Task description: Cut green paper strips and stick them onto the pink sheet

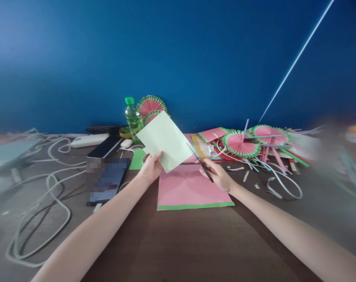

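My left hand [152, 166] grips a pale green sheet of paper [167, 141] by its lower left edge, thumb on top, and holds it tilted above the table. In my right hand [217, 174] is a pair of scissors [206, 171], fingers closed round the handles. The thin blades point up and left and meet the sheet's right edge; whether they are apart is too fine to tell. Below lies a pink sheet [192, 186] with a green strip along its near edge. Partly behind my left hand, a brighter green piece of paper [136, 159] rests on the table.
Pleated pink and green paper fans [242, 143] are piled at the right among paper strips and scraps [273, 188]. A green-capped bottle [133, 117] stands at the back beside more fans [151, 105]. At the left are a phone [109, 182], a white power bank [89, 140] and looping cables [53, 196].
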The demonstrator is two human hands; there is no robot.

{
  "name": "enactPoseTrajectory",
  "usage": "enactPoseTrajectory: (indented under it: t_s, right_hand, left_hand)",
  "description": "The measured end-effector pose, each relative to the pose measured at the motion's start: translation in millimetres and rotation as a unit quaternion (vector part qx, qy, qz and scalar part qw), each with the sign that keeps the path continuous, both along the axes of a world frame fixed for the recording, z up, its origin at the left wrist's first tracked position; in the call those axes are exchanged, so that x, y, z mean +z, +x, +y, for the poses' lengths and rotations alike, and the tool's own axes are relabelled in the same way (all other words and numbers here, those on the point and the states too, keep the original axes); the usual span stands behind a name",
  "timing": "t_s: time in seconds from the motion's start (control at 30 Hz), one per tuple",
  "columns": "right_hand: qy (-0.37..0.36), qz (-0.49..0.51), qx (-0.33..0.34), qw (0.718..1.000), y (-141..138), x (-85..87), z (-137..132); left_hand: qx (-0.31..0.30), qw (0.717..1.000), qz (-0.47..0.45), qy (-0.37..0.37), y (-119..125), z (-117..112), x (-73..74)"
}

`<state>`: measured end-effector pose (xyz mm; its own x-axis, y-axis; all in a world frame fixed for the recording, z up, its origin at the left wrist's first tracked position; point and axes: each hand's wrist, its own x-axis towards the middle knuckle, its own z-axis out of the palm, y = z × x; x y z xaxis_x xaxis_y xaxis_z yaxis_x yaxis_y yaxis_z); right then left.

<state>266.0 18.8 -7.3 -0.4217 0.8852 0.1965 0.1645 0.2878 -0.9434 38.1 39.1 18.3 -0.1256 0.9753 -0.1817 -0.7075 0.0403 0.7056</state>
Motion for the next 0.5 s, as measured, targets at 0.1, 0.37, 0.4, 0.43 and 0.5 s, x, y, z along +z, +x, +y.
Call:
enactPoseTrajectory:
  t_s: [0.1,0.37,0.4,0.43,0.5]
  right_hand:
    - [0.006,-0.009,-0.002,1.000,-0.1,0.2,-0.2]
    - [0.005,-0.010,0.009,1.000,-0.1,2.7,-0.4]
    - [0.002,-0.007,0.010,1.000,0.1,2.5,-0.4]
    - [-0.001,-0.003,0.010,1.000,0.2,2.3,-0.5]
    - [-0.004,0.005,0.011,1.000,0.5,1.8,-0.6]
  left_hand:
    - [-0.002,1.000,0.004,0.002,-0.3,0.2,-0.6]
    - [-0.009,1.000,0.006,0.008,-1.4,0.7,-1.2]
    - [-0.010,1.000,0.006,0.010,-1.7,1.0,-1.6]
    - [-0.012,1.000,0.006,0.011,-2.0,1.3,-2.0]
    - [-0.014,1.000,0.005,0.013,-2.3,1.6,-2.3]
